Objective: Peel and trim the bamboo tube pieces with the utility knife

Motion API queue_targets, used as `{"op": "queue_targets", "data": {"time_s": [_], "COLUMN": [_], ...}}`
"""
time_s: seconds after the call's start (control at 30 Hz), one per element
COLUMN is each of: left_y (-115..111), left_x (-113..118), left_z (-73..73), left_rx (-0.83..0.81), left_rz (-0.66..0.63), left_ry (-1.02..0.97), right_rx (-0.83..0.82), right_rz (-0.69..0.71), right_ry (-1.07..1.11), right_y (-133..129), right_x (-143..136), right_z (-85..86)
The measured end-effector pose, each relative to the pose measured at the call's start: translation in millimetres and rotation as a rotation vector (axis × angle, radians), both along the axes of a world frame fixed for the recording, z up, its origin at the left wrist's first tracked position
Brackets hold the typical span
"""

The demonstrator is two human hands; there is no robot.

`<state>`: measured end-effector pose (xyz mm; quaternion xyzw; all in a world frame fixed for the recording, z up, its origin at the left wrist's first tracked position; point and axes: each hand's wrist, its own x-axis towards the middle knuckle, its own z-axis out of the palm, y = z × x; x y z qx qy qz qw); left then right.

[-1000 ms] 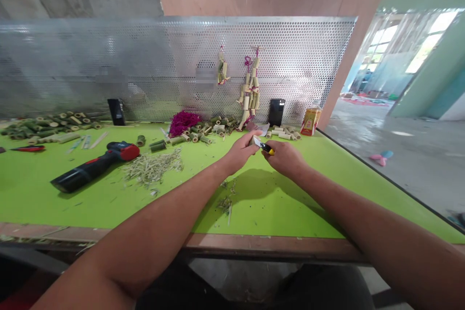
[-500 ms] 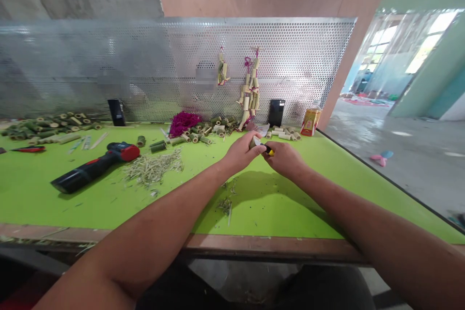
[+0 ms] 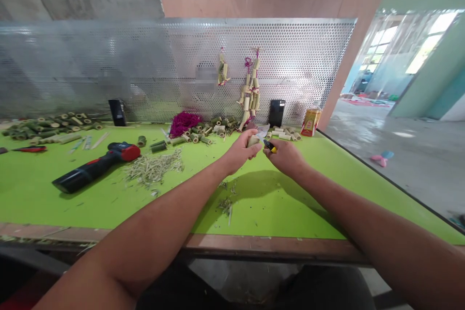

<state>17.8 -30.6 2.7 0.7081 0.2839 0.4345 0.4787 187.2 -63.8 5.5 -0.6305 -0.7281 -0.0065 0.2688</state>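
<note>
My left hand is closed around a short bamboo piece, whose pale end shows between thumb and fingers. My right hand grips a yellow-and-black utility knife, its blade side toward the bamboo. A small gap lies between the two hands, both held above the green tabletop. Below them are a few bamboo shavings. Farther back, pale peeled bamboo pieces lie to the right and green bamboo pieces to the left.
A cordless power tool lies at the left beside a shavings pile. Purple string is heaped near the perforated metal panel, where bamboo figures hang. A phone and a red-and-gold container stand at the back right.
My hands have drawn slightly apart. The knife has come away from the bamboo piece, which is turned a little in my left hand.
</note>
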Motion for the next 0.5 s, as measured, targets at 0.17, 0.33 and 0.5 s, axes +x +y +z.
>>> {"op": "queue_targets", "data": {"time_s": [0.17,0.33,0.5], "left_y": [3.9,5.3,0.6], "left_x": [-0.2,-2.2,-2.5], "left_z": [-5.2,-1.5,-0.5], "left_rx": [-0.045,0.062,0.041], "left_rz": [-0.12,0.012,-0.009], "left_ry": [-0.097,-0.034,0.038], "right_rx": [0.005,-0.014,-0.012], "right_rz": [-0.001,0.004,-0.007], "right_ry": [-0.055,-0.091,-0.12], "right_y": [-1.0,-3.0,-2.4], "right_x": [-1.5,-4.2,-3.7], "right_z": [0.0,0.2,0.2]}}
